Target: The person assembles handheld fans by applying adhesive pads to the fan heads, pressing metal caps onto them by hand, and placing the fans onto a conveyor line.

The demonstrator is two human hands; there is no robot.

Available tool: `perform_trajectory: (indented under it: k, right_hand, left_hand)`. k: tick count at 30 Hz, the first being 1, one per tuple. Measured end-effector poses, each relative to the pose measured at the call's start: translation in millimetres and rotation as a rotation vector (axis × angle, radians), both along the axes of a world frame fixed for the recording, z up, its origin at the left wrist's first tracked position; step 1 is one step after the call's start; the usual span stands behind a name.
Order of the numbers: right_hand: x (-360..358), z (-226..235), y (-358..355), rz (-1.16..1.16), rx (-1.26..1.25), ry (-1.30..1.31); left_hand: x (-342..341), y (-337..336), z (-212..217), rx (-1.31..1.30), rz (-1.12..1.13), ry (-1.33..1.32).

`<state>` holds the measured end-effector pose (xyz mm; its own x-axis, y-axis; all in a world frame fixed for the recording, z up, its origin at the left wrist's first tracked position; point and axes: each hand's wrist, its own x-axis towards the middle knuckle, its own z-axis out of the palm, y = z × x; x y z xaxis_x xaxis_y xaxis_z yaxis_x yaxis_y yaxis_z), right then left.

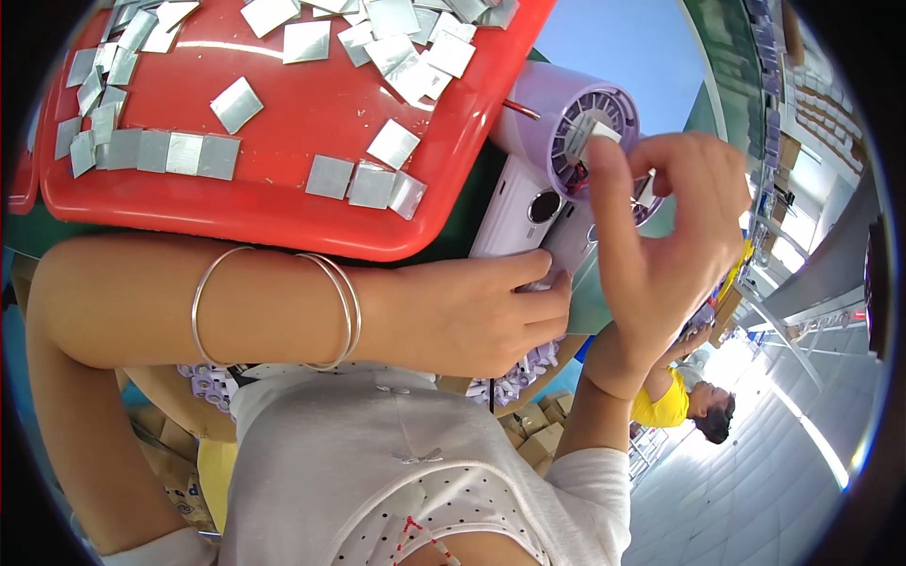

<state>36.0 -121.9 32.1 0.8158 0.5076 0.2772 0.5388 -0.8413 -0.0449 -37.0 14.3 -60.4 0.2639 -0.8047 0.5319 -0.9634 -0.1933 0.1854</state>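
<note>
My left hand [495,311] reaches across from the left, its fingers curled round the lower end of a lavender plastic housing [505,212] with a round dark window. Above it lies a lavender cylinder [538,108], its open end showing a ribbed ring and some coloured wires inside. At that open end, my right hand [684,212] has its thumb against a small whitish square piece [592,134], fingers bent inward. The fingertips partly hide the contact. Left of the housings, a red tray [274,215] holds many silver square pads [392,141], some loose, some in rows.
A thin dark rod [522,110] lies by the tray's right rim. Behind the cylinder is a pale blue sheet [618,47] on the green table. Cardboard boxes [543,445] and lavender parts [519,377] are below the table edge. A person in a yellow shirt [665,401] is at the right.
</note>
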Motion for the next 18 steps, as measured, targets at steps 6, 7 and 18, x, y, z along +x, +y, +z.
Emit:
perform_trajectory:
  k: [6, 7, 18]
  right_hand:
    - [-1, -10, 12, -0.050, -0.039, 0.006]
    - [-2, -11, 13, -0.052, -0.039, 0.006]
    - [-5, -14, 15, -0.091, -0.063, -0.031]
  left_hand:
    - [2, 0, -4, -0.072, -0.008, 0.019]
    - [2, 0, -4, -0.071, -0.011, 0.019]
    - [3, -1, -3, -0.120, 0.002, 0.063]
